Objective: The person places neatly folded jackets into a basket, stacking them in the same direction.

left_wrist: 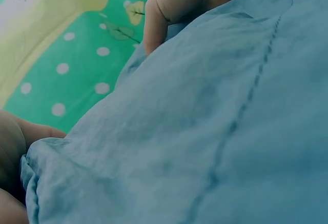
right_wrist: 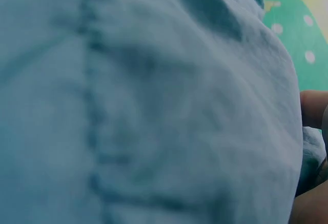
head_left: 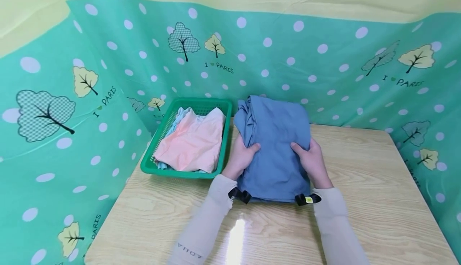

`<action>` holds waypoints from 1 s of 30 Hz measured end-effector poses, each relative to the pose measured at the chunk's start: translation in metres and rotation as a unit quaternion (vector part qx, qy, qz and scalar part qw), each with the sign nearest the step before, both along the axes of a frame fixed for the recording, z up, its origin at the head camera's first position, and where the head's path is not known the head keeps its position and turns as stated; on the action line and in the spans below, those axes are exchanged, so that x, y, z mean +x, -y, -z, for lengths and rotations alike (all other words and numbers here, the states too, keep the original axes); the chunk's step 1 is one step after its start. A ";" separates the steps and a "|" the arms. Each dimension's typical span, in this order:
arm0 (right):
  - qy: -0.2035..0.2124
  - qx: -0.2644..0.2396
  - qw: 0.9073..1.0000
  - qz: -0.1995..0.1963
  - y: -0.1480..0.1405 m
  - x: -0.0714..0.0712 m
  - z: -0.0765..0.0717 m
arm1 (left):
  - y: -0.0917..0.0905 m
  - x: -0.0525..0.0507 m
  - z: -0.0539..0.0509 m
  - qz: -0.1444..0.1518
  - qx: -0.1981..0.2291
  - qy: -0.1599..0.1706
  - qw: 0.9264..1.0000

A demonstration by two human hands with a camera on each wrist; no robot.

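Observation:
A folded blue garment is held between both hands over the table, its top end toward the back wall; its exact kind is not clear. The left hand grips its left edge, thumb on top and the other fingers hidden. On the opposite edge the right hand holds it the same way. In the left wrist view a line of stitching runs down the blue cloth. Cloth fills most of the right wrist view, blurred, with part of the right hand at the right border.
Left of the garment stands a green plastic basket, holding a pink cloth and light blue cloth under it. Beneath lies a wood-grain table. A green dotted curtain hangs behind and at both sides.

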State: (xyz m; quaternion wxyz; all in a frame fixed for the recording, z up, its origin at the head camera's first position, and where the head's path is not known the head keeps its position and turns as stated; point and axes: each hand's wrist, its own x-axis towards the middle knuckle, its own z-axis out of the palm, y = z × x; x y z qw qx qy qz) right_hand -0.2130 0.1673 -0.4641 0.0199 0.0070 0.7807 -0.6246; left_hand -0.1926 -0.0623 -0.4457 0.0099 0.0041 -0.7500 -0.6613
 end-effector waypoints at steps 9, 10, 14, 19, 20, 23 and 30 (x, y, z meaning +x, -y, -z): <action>-0.020 -0.037 0.998 -0.043 0.031 -0.007 -0.027 | 0.036 0.004 -0.040 0.011 -0.004 -0.026 1.000; -0.023 -0.041 0.998 -0.050 0.034 -0.008 -0.029 | 0.040 0.004 -0.043 0.013 0.000 -0.028 1.000; -0.037 -0.057 0.995 -0.074 0.049 -0.009 -0.039 | 0.060 0.004 -0.054 0.012 0.007 -0.031 0.999; -0.048 -0.052 0.993 -0.099 0.068 -0.007 -0.050 | 0.086 0.010 -0.059 0.008 0.005 -0.010 1.000; -0.050 -0.050 0.992 -0.105 0.072 -0.007 -0.052 | 0.092 0.011 -0.060 0.008 0.003 -0.006 1.000; -0.054 -0.055 0.989 -0.124 0.085 -0.008 -0.058 | 0.109 0.013 -0.064 0.003 -0.009 -0.002 1.000; -0.052 -0.074 0.980 -0.176 0.116 -0.009 -0.071 | 0.150 0.013 -0.087 -0.009 -0.045 0.023 0.999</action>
